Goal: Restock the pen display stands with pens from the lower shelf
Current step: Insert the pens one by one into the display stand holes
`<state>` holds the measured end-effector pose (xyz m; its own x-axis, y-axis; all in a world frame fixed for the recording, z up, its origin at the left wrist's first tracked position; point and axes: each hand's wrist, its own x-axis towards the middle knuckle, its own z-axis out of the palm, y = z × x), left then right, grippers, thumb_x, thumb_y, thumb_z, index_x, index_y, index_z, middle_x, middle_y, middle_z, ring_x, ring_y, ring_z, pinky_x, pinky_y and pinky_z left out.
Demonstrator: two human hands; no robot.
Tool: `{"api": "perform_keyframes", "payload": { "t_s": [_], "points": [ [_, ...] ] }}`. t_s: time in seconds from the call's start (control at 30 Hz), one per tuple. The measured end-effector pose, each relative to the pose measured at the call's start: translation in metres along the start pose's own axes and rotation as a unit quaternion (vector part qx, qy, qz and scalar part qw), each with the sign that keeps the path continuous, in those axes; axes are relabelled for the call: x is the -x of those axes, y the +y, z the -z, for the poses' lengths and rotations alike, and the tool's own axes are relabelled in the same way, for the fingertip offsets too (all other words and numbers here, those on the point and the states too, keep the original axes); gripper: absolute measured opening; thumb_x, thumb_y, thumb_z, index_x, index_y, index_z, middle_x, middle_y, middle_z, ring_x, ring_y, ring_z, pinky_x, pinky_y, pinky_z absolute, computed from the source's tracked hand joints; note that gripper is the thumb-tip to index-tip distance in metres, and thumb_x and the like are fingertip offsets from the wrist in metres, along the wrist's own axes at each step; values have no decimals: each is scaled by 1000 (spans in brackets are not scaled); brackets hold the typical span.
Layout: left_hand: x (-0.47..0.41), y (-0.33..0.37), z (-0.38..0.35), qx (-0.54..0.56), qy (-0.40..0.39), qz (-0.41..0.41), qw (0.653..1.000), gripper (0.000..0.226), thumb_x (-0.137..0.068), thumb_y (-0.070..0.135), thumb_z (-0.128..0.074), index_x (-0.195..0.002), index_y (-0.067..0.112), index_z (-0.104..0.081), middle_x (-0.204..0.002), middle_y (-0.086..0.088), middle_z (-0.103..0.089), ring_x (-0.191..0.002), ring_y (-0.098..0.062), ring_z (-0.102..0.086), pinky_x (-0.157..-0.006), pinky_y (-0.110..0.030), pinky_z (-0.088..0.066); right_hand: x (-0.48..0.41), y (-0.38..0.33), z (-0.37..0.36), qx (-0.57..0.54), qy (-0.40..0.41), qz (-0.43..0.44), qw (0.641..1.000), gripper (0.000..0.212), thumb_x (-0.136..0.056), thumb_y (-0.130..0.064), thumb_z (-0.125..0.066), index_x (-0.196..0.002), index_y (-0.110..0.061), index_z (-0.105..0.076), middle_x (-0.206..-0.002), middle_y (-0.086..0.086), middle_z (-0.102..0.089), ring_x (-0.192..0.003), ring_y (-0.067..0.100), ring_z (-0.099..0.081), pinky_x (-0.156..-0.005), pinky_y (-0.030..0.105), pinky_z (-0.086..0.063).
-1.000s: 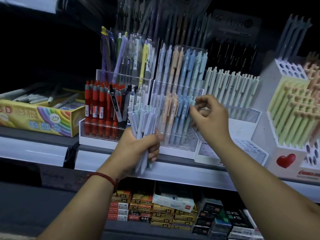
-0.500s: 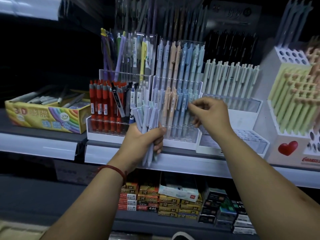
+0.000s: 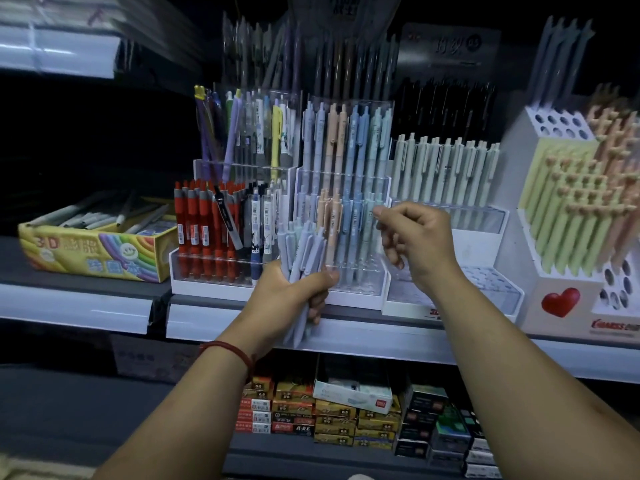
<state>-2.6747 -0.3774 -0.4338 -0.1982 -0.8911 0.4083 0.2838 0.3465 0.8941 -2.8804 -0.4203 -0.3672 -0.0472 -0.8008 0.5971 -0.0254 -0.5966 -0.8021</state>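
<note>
The left hand (image 3: 291,296) is wrapped tight round a bundle of pale lilac pens (image 3: 306,244), held upright in front of the clear tiered stand (image 3: 349,282) on the shelf (image 3: 381,341). At three o'clock from the bundle, the right hand (image 3: 420,244) has its fingers curled, fingertips (image 3: 378,213) touching the tops of the pale blue pens (image 3: 356,220) in the stand's front tier; whether it pinches one, I cannot tell. Red pens (image 3: 194,223) stand at nine o'clock of the bundle, and small boxes (image 3: 332,415) sit at six o'clock.

1 head-worn view is given: the shelf (image 3: 381,337) is faced near and slightly downward, pen display stands (image 3: 346,188) at 12 o'clock, lower shelf (image 3: 294,457) at 6 o'clock.
</note>
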Motion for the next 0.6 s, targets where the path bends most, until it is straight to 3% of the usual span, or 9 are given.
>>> {"api": "perform_keyframes", "payload": {
  "t_s": [0.2, 0.37, 0.5, 0.6],
  "points": [
    [0, 9, 0, 24, -78, 36, 996, 7, -85, 14, -70, -86, 10, -65, -55, -8, -39, -44, -20, -38, -50, -30, -39, -1, -5, 3, -46, -125, -51, 990, 17, -88, -12, -74, -84, 4, -73, -48, 14, -54, -26, 20, -40, -35, 18, -29],
    [-10, 4, -26, 66, -122, 61, 988, 17, -80, 7, -67, -97, 5, -69, -55, -10, -39, -42, -18, -34, -47, -28, -36, -3, -8, 4, -30, -238, -92, 966, 18, -78, -15, -79, -95, -11, -81, -62, 17, -66, -36, 21, -48, -36, 22, -33],
    [-16, 1, -37, 68, -109, 68, 989, 22, -73, 6, -63, -95, 3, -66, -59, -14, -42, -41, -18, -33, -48, -27, -35, -7, -5, 8, -52, -257, -111, 959, 24, -79, -10, -73, -103, -8, -76, -59, 8, -67, -43, 19, -57, -41, 23, -28],
    [-17, 2, -39, 73, -92, 68, 991, 15, -78, 2, -58, -91, 4, -65, -61, -14, -42, -41, -18, -34, -47, -27, -33, -9, -2, 9, -60, -248, -105, 961, 13, -79, -11, -74, -92, -12, -79, -65, 13, -68, -51, 22, -62, -41, 24, -34]
  ]
}}
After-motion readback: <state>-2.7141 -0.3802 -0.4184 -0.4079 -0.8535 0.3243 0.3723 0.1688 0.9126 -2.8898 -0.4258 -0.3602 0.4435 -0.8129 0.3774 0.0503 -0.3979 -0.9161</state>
